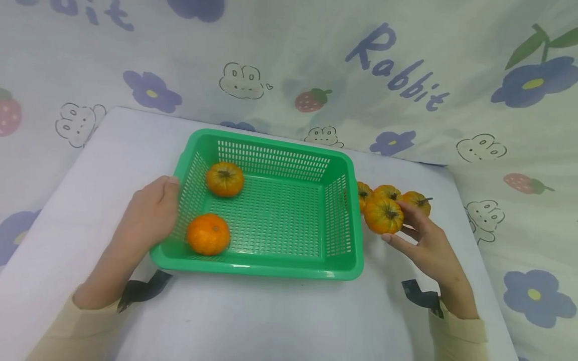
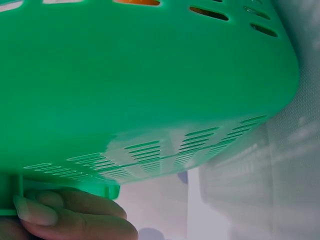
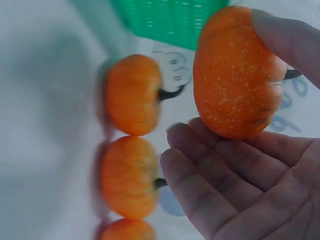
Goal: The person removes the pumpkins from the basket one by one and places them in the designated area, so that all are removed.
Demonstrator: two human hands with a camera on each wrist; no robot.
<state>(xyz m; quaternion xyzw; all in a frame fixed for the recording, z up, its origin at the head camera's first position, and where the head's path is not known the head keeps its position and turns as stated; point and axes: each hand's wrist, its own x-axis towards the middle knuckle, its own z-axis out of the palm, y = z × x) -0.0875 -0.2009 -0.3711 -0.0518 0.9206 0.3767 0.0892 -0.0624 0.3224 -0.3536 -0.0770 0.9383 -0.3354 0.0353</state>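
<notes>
My left hand [image 1: 151, 213] grips the left rim of a green plastic basket [image 1: 257, 269]; its curled fingers [image 2: 75, 212] show under the rim in the left wrist view. Inside the basket, toward its left side, lie two small orange pumpkins, one at the back [image 1: 225, 179] and one in front [image 1: 208, 234]. Just beyond the right wall, my right hand [image 1: 426, 245] holds another small pumpkin [image 3: 240, 75] between thumb and fingers, above the white table. Its dark stem points away from the palm.
Three more pumpkins stand in a row on the table right of the basket: one partly behind its wall [image 1: 364, 194], a middle one [image 1: 387, 191] and one at the right [image 1: 417, 203]. A cloth printed with rabbits and flowers [image 1: 289, 60] hangs behind the white table [image 1: 253, 321].
</notes>
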